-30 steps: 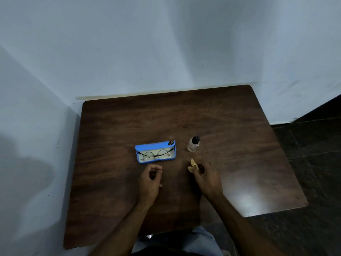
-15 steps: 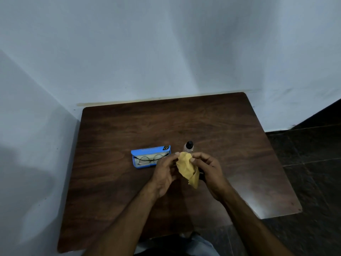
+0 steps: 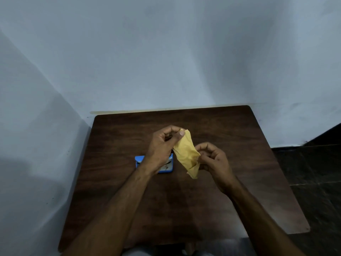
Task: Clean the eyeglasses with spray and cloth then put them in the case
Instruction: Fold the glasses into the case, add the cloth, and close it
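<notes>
A yellow cloth (image 3: 186, 154) hangs stretched between both hands above the table. My left hand (image 3: 162, 145) pinches its upper corner between thumb and fingers. My right hand (image 3: 212, 157) pinches its lower right edge. The blue eyeglass case (image 3: 139, 159) lies open on the table behind my left wrist, which covers most of it. Only a small part of the eyeglasses (image 3: 166, 166) shows inside the case. The spray bottle is hidden behind the cloth and my hands.
The dark wooden table (image 3: 230, 126) stands in a corner, with pale walls at its far and left sides. A dark tiled floor (image 3: 313, 172) lies to the right. My lap shows at the table's near edge.
My right hand lifted the folded cloth off the table. My left hand joined it, and both hands rose and pulled the cloth open. The camera tilted up toward the wall.
</notes>
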Action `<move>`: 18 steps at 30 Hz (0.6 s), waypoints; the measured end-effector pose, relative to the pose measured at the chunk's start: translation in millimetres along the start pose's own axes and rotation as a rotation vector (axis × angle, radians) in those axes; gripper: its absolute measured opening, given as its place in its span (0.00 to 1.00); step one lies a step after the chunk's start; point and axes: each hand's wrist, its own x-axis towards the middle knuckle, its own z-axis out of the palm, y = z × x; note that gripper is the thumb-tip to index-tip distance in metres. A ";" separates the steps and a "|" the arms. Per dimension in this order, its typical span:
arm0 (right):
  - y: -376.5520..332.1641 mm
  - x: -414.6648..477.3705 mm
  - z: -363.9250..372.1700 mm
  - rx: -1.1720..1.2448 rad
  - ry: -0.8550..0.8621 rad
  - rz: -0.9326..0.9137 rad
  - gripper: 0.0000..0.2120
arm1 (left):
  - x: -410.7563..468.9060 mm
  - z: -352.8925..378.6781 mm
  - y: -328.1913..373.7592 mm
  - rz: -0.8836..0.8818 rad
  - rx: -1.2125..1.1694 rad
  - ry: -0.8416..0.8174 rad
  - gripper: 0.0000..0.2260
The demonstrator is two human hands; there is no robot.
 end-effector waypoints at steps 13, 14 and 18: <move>-27.7 24.6 -8.6 -0.079 0.012 -0.166 0.09 | 17.8 -5.0 32.0 0.157 0.001 0.188 0.06; -26.4 27.4 -9.6 -0.031 0.006 -0.146 0.07 | 19.2 -6.0 32.2 0.142 -0.010 0.206 0.06; -25.6 31.6 -9.9 0.260 -0.074 0.021 0.11 | 19.5 -9.6 25.4 0.055 -0.106 0.280 0.06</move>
